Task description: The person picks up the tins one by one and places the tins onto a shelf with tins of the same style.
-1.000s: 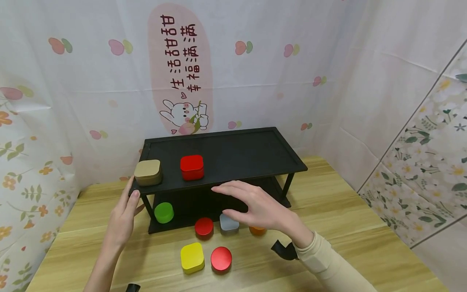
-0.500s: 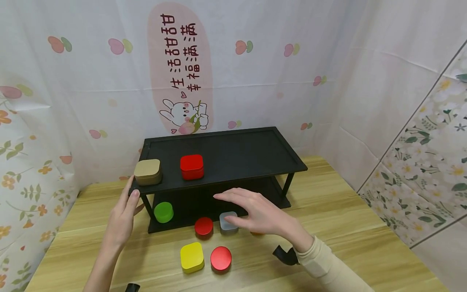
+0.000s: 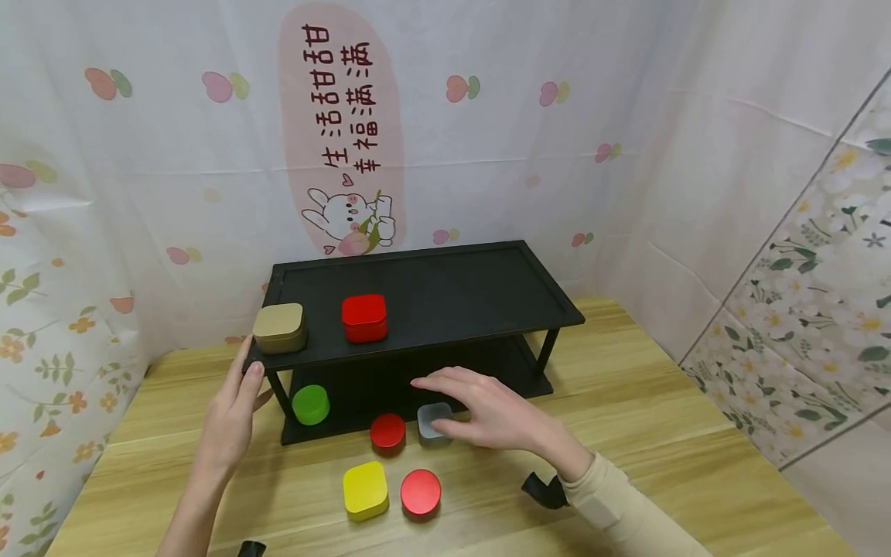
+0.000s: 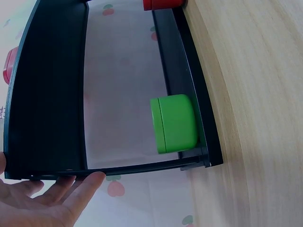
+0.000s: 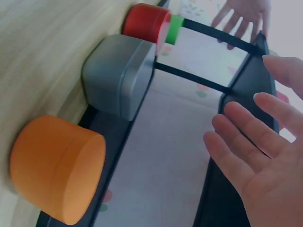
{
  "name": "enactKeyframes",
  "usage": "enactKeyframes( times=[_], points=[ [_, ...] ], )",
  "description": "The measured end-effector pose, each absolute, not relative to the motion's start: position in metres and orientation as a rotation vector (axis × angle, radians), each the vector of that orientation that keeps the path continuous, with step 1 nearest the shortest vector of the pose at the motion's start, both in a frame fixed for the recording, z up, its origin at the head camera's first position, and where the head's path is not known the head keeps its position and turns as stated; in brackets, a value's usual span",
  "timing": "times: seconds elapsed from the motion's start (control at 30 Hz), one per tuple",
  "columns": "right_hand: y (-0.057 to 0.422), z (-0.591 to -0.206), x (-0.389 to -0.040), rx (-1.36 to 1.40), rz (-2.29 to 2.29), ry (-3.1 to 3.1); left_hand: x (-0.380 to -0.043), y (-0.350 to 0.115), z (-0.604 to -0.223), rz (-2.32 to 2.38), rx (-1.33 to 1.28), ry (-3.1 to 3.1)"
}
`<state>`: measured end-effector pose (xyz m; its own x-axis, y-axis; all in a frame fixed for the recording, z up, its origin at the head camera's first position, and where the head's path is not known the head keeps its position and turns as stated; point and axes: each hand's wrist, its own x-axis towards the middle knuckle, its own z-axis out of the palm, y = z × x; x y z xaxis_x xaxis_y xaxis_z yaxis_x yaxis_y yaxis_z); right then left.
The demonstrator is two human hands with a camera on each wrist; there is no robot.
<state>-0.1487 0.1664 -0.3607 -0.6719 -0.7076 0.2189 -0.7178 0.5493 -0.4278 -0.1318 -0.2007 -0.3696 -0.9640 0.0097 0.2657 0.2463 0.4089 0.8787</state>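
In the head view my left hand (image 3: pixel 230 418) touches the front left corner of a black two-tier rack (image 3: pixel 445 298), its fingers fairly straight along the end. Beside it, a khaki rounded box (image 3: pixel 280 329) sits on the top tier. My right hand (image 3: pixel 490 410) hovers before the lower tier, fingers spread and holding nothing. A grey rounded box (image 3: pixel 433 422) is partly behind its thumb. An orange round container (image 5: pixel 57 168) shows in the right wrist view but is hidden by the hand in the head view. A green container (image 4: pixel 174 124) stands on the lower tier's left end.
A red square box (image 3: pixel 365 318) is on the top tier. A red round tin (image 3: pixel 387 433) stands at the rack's front edge. Nearer on the wooden table (image 3: pixel 668 418) are a yellow box (image 3: pixel 365 490) and another red round tin (image 3: pixel 421 493). Patterned cloth hangs behind.
My right hand has sunk slightly and shifted a little to the right, now covering the orange container in the head view. The left hand stays at the rack's corner.
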Motion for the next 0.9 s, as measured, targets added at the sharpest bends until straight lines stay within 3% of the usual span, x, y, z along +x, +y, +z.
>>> enactKeyframes(
  times=[0.9],
  points=[
    [0.163, -0.393, -0.164, 1.209, 0.608, -2.911, -0.132, -0.201, -0.369, -1.577, -0.201, -2.453]
  ],
)
